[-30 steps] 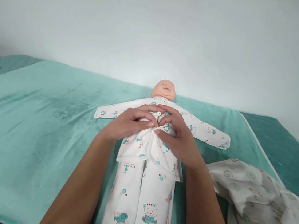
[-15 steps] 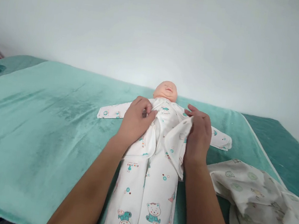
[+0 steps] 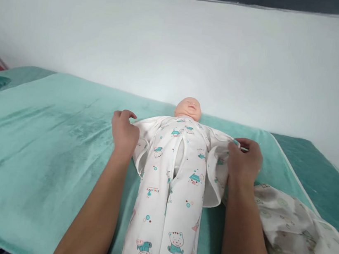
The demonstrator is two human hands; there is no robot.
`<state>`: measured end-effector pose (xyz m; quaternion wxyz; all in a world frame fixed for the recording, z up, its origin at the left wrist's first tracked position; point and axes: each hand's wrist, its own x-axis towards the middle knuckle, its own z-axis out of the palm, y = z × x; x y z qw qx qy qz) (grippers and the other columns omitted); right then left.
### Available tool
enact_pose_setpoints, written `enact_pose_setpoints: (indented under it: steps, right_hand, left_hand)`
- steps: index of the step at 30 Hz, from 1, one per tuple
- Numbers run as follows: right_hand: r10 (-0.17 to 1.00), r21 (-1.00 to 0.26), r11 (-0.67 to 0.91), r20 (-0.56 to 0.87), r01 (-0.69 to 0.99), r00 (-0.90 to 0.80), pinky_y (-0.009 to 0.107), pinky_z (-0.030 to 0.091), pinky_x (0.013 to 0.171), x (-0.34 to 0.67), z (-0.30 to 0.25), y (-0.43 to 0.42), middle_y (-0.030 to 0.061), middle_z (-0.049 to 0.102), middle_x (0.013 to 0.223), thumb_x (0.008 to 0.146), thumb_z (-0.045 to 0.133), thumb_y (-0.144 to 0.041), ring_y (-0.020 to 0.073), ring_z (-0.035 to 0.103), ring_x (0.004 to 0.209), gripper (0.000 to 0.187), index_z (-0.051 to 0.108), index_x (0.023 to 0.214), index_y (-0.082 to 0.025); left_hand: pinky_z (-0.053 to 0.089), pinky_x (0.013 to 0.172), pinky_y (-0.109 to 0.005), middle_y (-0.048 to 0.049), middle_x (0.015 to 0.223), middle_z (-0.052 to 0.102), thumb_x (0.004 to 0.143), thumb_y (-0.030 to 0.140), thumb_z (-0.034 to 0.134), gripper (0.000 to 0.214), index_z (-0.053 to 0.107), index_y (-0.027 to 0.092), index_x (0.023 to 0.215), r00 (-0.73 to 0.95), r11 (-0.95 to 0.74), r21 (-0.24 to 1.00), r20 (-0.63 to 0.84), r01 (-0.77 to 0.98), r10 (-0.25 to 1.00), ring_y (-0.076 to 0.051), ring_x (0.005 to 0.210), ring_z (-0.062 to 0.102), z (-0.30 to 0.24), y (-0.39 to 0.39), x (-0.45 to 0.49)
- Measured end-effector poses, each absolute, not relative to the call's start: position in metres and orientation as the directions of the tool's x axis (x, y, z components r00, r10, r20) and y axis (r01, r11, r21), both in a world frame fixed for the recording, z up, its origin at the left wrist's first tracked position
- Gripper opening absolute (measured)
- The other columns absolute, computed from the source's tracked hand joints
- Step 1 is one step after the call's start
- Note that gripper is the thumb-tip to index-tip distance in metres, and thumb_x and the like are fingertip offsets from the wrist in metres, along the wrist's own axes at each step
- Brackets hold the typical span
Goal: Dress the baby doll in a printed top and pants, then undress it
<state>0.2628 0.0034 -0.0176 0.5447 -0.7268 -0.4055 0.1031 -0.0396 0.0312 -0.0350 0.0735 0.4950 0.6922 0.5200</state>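
A baby doll (image 3: 188,108) lies on its back, its head toward the wall. White printed baby trousers (image 3: 150,199) reach from its chest down past the lower edge of the view, with a narrow gap at the front. Around its upper body a white printed baby jacket (image 3: 216,183) is spread open, one front panel at each side. My left hand (image 3: 124,134) is closed at the jacket's left side, fingertips partly hidden. At the opposite side, my right hand (image 3: 245,158) pinches the jacket near the sleeve. The sleeve ends are hidden behind my hands.
A green plush blanket (image 3: 52,161) lies under the doll, over a darker green surface (image 3: 315,179). A crumpled white printed cloth (image 3: 301,240) sits at the lower right, beside my right forearm. A white wall (image 3: 179,49) rises behind the doll's head.
Both hands have moved outward from the doll's chest to its sides. The jacket's front panels have opened with them, uncovering the upper part of the trousers. The view has tilted slightly up.
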Motion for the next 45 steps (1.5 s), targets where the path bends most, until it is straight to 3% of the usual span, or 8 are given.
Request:
enact_pose_setpoints:
  steps: [5,11,15,22,31,38,42,45]
  right_hand:
    - [0.753,-0.672,0.179,0.564,0.718,0.34,0.046,0.048,0.099,0.253,-0.029,0.004,0.0101,0.069,0.119,0.079,0.05,-0.02,0.0264,0.061,0.113,0.032,0.067,0.106,-0.022]
    - [0.881,-0.555,0.257,0.471,0.791,0.044,0.052,0.038,0.115,0.237,-0.045,0.015,0.0044,0.067,0.138,0.09,0.038,-0.017,0.0254,0.054,0.134,0.047,0.067,0.126,-0.027]
    - [0.912,-0.42,0.149,0.408,0.895,0.039,0.058,0.028,0.12,0.246,-0.043,0.017,0.0028,0.06,0.148,0.091,0.036,-0.013,0.0276,0.048,0.141,0.055,0.062,0.137,-0.028]
    - [0.94,-0.255,0.079,0.341,0.964,0.013,0.052,0.039,0.111,0.297,-0.038,0.014,0.0066,0.066,0.141,0.094,0.036,-0.017,0.0292,0.057,0.13,0.05,0.065,0.134,-0.025]
    - [0.799,-0.299,0.368,0.585,0.88,-0.136,0.048,0.043,0.112,0.269,-0.038,0.01,0.0126,0.06,0.144,0.094,0.034,-0.013,0.0258,0.054,0.134,0.052,0.059,0.139,-0.019]
    - [0.912,-0.135,0.27,0.352,0.953,-0.209,0.05,0.043,0.106,0.271,-0.036,0.03,0.0169,0.071,0.122,0.093,0.035,-0.013,0.0307,0.063,0.117,0.046,0.062,0.131,-0.013]
    - [0.954,-0.21,0.06,0.299,0.976,0.006,0.05,0.046,0.1,0.291,-0.036,0.031,0.0167,0.073,0.117,0.092,0.035,-0.014,0.0316,0.065,0.111,0.044,0.067,0.123,-0.015]
    - [0.906,-0.331,0.117,0.421,0.936,0.036,0.052,0.044,0.104,0.284,-0.029,0.031,0.0185,0.069,0.127,0.089,0.037,-0.014,0.0321,0.061,0.121,0.047,0.065,0.127,-0.013]
  left_hand:
    - [0.046,0.103,-0.044,-0.0077,0.118,0.063,0.078,0.0,0.047,0.038,0.067,0.023,0.101,-0.207,-0.226,0.577,0.588,0.785,0.782,-0.027,0.119,0.053,-0.037,0.032,-0.023]
    - [0.041,0.11,-0.047,-0.0043,0.139,0.063,0.099,0.027,0.044,0.039,0.064,0.03,0.132,0.109,-0.321,0.426,0.451,0.846,0.886,-0.027,0.131,0.051,-0.049,0.046,-0.009]
    - [0.039,0.11,-0.048,-0.0059,0.138,0.064,0.101,0.026,0.038,0.046,0.059,0.033,0.141,0.058,-0.193,0.321,0.388,0.927,0.92,-0.029,0.128,0.054,-0.051,0.048,-0.009]
    - [0.039,0.105,-0.05,-0.0095,0.13,0.068,0.097,0.02,0.038,0.047,0.063,0.03,0.136,-0.188,0.078,0.328,0.322,0.941,0.928,-0.032,0.12,0.057,-0.047,0.048,-0.01]
    - [0.035,0.113,-0.046,-0.0028,0.142,0.061,0.087,0.009,0.045,0.05,0.067,0.03,0.127,-0.013,-0.129,0.338,0.388,0.932,0.921,-0.027,0.134,0.048,-0.043,0.047,-0.002]
    - [0.033,0.114,-0.048,-0.0033,0.141,0.061,0.084,0.01,0.048,0.054,0.069,0.034,0.127,-0.117,-0.004,0.345,0.331,0.939,0.937,-0.029,0.128,0.054,-0.045,0.048,-0.002]
    - [0.03,0.116,-0.049,-0.004,0.144,0.057,0.083,0.012,0.049,0.057,0.067,0.037,0.13,-0.168,0.057,0.355,0.293,0.933,0.941,-0.029,0.128,0.054,-0.044,0.043,-0.006]
    - [0.026,0.119,-0.05,-0.0055,0.143,0.058,0.085,0.014,0.049,0.058,0.061,0.036,0.137,-0.142,0.046,0.344,0.259,0.938,0.955,-0.029,0.129,0.053,-0.044,0.04,-0.007]
